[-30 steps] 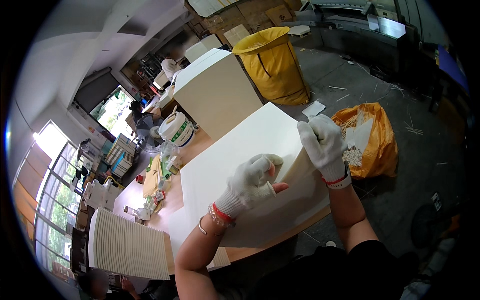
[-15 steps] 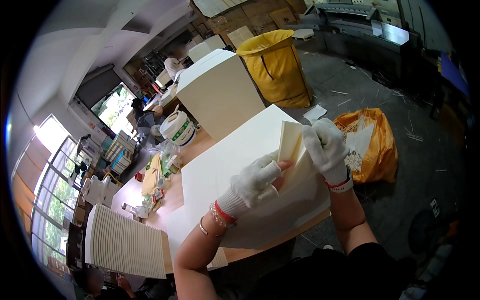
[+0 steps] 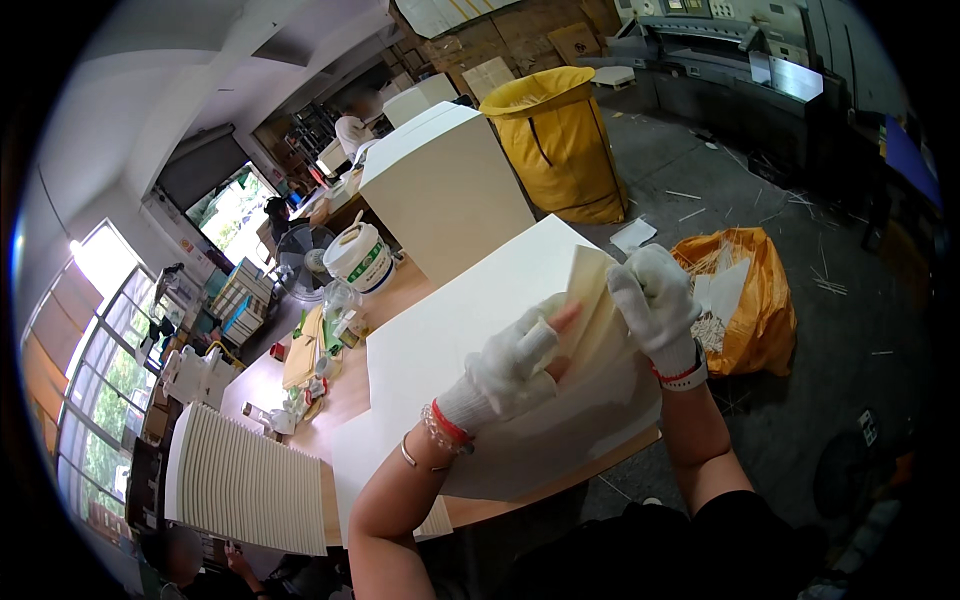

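Both my hands wear white knit gloves and hold a thin sheaf of cream paper (image 3: 588, 280) tilted above a large white sheet (image 3: 450, 315) on the table. My left hand (image 3: 512, 368) grips its left side, with bare fingertips poking out of the glove against the pages. At the right edge, the fingers of my right hand (image 3: 655, 305) are curled closed on the paper. The sheaf bows between them, and its lower part is partly hidden by my left hand.
A tall pale stack (image 3: 450, 185) stands behind the sheet. Left of it are a white bucket (image 3: 358, 260) and table clutter; a fanned paper stack (image 3: 245, 480) lies near left. Yellow (image 3: 555, 150) and orange (image 3: 765, 310) scrap bags stand on the floor. Other people sit farther off.
The sheaf has turned a little, showing more of its broad face, and looks more curved. Both hands keep their grip and have barely shifted. The whole view has moved slightly.
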`<state>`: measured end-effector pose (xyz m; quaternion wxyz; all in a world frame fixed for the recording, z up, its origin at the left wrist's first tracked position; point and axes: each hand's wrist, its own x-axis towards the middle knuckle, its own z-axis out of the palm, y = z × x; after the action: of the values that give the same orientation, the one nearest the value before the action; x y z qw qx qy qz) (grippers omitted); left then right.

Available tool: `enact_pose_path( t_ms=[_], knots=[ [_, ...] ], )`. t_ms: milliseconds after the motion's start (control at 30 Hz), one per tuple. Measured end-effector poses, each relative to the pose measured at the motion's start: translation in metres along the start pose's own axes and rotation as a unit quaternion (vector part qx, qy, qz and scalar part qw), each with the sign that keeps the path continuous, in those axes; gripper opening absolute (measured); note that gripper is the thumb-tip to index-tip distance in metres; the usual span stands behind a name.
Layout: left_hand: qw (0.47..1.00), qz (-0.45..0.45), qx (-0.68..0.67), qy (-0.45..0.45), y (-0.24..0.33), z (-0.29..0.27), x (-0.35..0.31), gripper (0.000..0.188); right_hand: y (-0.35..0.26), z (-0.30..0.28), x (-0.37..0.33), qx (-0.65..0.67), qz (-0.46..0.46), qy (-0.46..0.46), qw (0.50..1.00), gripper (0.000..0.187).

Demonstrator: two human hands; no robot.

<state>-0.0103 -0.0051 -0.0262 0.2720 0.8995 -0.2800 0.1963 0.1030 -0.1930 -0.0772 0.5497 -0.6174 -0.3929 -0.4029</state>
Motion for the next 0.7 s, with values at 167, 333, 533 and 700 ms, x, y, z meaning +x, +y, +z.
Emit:
enact_pose_path(
  t_ms=[167,333,533,700],
  knots=[
    [0.992,-0.028,0.007,-0.119,-0.002,-0.011,0.003,0.045,-0.007,-0.002,0.006,-0.069,-0.079,-0.009,0.994,0.013],
    [0.999,0.001,-0.020,-0.050,0.001,-0.005,0.004,0.039,-0.003,-0.003,0.004,-0.072,-0.077,-0.012,0.994,0.013],
    [1.000,0.024,0.002,-0.007,0.001,-0.004,0.005,0.037,-0.004,-0.001,0.001,0.002,0.011,-0.002,1.000,0.010],
    [0.996,-0.009,0.024,-0.083,0.001,-0.007,0.005,0.036,-0.008,-0.001,0.005,-0.022,-0.036,-0.003,0.999,0.011]
  ],
)
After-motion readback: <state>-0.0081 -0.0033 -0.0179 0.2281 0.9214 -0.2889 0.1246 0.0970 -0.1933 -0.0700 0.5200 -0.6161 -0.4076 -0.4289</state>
